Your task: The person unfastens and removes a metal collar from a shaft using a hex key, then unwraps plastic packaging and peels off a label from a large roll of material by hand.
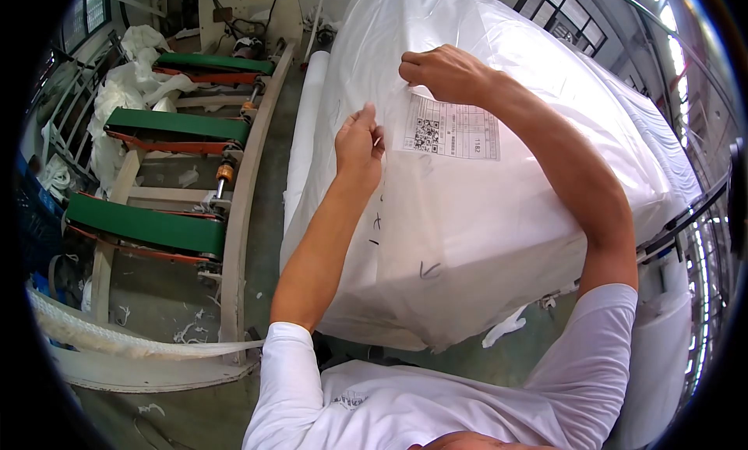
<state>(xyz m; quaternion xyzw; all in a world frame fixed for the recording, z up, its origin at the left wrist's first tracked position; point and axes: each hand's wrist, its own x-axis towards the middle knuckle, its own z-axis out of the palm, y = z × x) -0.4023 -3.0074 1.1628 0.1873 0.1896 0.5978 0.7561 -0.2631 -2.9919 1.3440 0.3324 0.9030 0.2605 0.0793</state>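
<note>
A large bundle wrapped in translucent white plastic (499, 232) fills the middle of the view. On its upper side lies a printed label (453, 128) with a QR code. My right hand (444, 72) is at the label's top left edge, its fingers pinched against the plastic; what lies between them is too small to make out. Left of the label, my left hand (361, 144) is over the plastic with its fingers curled and thumb side up; whether it grips anything is hidden. Dark handwritten marks (429, 271) show on the film below the label.
A conveyor frame (257, 193) with green belts (148, 222) stands to the left, with crumpled plastic (128, 99) behind it. A white roll (308, 123) lies along the bundle's left side. Another plastic roll (656, 364) stands at the lower right. Scraps lie on the floor.
</note>
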